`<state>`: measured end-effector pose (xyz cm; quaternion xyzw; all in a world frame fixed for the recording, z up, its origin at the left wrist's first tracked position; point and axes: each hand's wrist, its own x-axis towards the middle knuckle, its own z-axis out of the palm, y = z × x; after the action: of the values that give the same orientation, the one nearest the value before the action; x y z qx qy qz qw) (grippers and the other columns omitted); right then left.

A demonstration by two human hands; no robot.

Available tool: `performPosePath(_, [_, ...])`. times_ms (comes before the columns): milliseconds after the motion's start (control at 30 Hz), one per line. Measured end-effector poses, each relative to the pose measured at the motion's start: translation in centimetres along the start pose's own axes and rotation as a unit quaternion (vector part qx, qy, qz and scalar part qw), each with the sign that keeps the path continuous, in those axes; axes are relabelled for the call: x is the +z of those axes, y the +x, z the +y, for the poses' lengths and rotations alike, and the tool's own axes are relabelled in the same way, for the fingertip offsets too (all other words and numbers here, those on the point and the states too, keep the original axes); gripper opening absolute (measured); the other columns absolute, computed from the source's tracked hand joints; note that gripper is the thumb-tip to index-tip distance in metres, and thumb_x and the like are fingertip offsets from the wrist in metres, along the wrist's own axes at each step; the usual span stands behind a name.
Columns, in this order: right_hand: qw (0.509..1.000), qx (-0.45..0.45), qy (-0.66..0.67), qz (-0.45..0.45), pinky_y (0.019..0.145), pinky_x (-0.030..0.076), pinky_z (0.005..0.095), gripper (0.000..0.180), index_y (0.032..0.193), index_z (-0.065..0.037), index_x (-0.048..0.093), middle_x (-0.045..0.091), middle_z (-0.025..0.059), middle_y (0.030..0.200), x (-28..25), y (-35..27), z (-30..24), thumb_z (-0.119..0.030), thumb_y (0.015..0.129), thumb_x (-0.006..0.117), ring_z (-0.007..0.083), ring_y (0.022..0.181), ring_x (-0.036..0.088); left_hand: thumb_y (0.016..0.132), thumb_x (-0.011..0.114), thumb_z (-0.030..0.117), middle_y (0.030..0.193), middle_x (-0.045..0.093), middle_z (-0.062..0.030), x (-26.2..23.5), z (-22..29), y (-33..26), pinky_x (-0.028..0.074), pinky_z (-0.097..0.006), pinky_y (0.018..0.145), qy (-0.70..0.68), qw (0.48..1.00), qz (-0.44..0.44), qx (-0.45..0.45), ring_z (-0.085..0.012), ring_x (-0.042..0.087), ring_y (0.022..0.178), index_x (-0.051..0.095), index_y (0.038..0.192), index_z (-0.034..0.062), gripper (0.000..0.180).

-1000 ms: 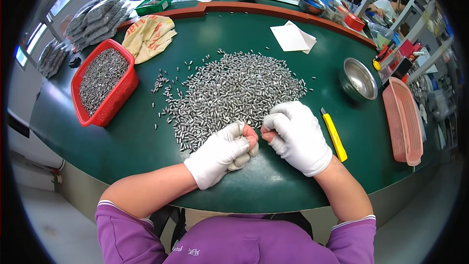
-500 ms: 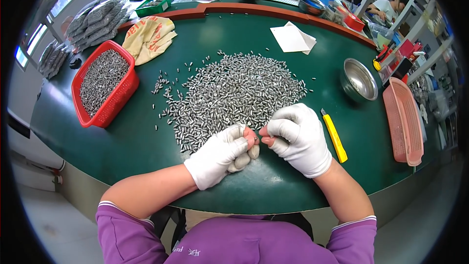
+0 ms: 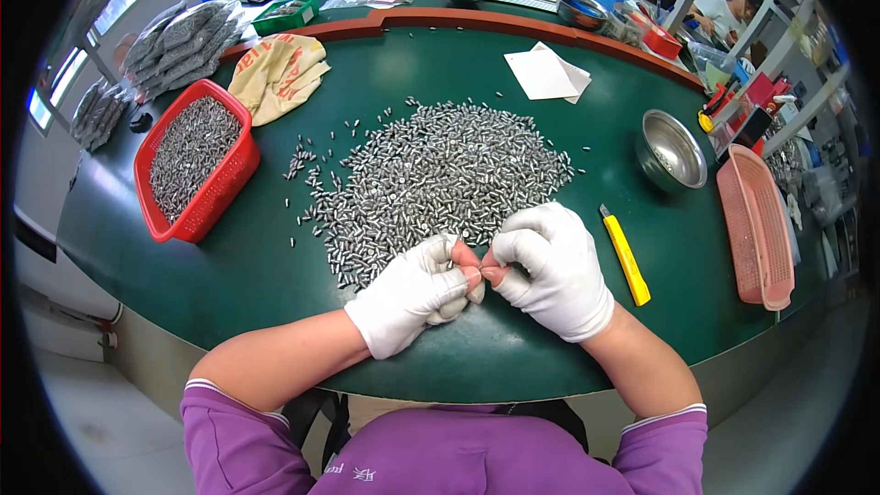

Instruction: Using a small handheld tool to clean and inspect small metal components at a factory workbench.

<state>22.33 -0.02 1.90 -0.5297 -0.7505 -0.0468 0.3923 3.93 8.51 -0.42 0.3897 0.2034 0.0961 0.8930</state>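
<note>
Both my hands wear white gloves with bare fingertips and meet at the near edge of a large pile of small silver metal pins (image 3: pixel 449 165). My left hand (image 3: pixel 417 289) is closed, thumb and forefinger pinching a tiny part that the fingertips mostly hide. Against it, the thumb and forefinger of my right hand (image 3: pixel 550 270) are pinched together, their tips touching the left fingertips. Whatever sits between the right fingertips is too small to make out. Right of my right hand lies a yellow utility knife (image 3: pixel 627 257) on the green table (image 3: pixel 513 367).
At the left stands a red plastic basket (image 3: pixel 240 160) full of the same small parts, beside a crumpled cream sack (image 3: pixel 275 78). White cards (image 3: pixel 541 71) lie at the back. On the right are a steel bowl (image 3: pixel 674 151) and a pink basket (image 3: pixel 753 229). A wooden ledge (image 3: pixel 412 18) bounds the far side.
My right hand has moved slightly left and down, closing the gap, so its fingertips now touch those of my left hand. The left hand stays nearly still.
</note>
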Motion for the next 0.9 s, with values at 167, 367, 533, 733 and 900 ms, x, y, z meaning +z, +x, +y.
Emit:
performPosePath(167, [0.999,0.048,-0.009,-0.021,0.072,0.048,0.0382,0.017,0.081,-0.014,0.064,0.061,0.003,0.089,0.2,-0.5,-0.4,-0.017,0.07,0.077,0.0256,0.084,0.059,0.096,0.061,0.016,0.082,0.058,-0.0026,0.1,0.1,-0.1,0.027,-0.018,0.047,0.013,1.0,0.006,0.008,-0.0036,0.037,0.055,0.05,0.099,0.011,0.013])
performPosePath(367, [0.972,0.164,0.167,-0.006,0.076,0.048,0.0363,0.016,0.089,-0.006,0.062,0.059,0.0094,0.089,0.6,-0.6,-0.2,-0.017,0.082,0.071,0.0267,0.085,0.058,0.097,0.06,0.022,0.079,0.053,-0.0003,0.1,0.3,-0.3,0.025,-0.018,0.047,-0.001,0.999,-0.027,0.026,-0.0036,0.034,0.053,0.05,0.099,0.0114,0.015])
performPosePath(533, [0.969,0.229,0.078,0.055,0.07,0.048,0.0376,0.014,0.089,-0.004,0.06,0.059,0.0116,0.083,0.0,-0.5,1.4,-0.017,0.087,0.066,0.0297,0.077,0.059,0.097,0.06,0.024,0.068,0.041,0.004,0.1,0.4,0.1,0.021,-0.02,0.045,-0.019,0.997,-0.07,0.028,-0.0043,0.028,0.051,0.05,0.101,0.0101,0.017])
performPosePath(733, [0.941,0.21,-0.237,0.118,0.073,0.05,0.0399,0.009,0.083,-0.011,0.065,0.062,0.0081,0.083,-4.4,0.2,4.7,-0.02,0.083,0.067,0.0284,0.082,0.062,0.097,0.06,0.029,0.061,0.034,0.0056,0.6,1.1,-0.2,0.021,-0.022,0.046,0.117,0.987,0.0,0.108,-0.0054,0.026,0.048,0.051,0.099,0.0094,0.022])
performPosePath(900, [0.886,0.329,-0.326,0.029,0.075,0.052,0.0394,0.014,0.087,-0.012,0.069,0.066,0.009,0.084,-8.5,-2.8,4.5,-0.025,0.082,0.069,0.0283,0.084,0.065,0.093,0.062,0.019,0.074,0.049,0.0043,2.1,0.9,-1.0,0.034,-0.02,0.056,0.358,0.917,0.115,0.13,-0.0043,0.041,0.062,0.056,0.098,0.0061,0.015])
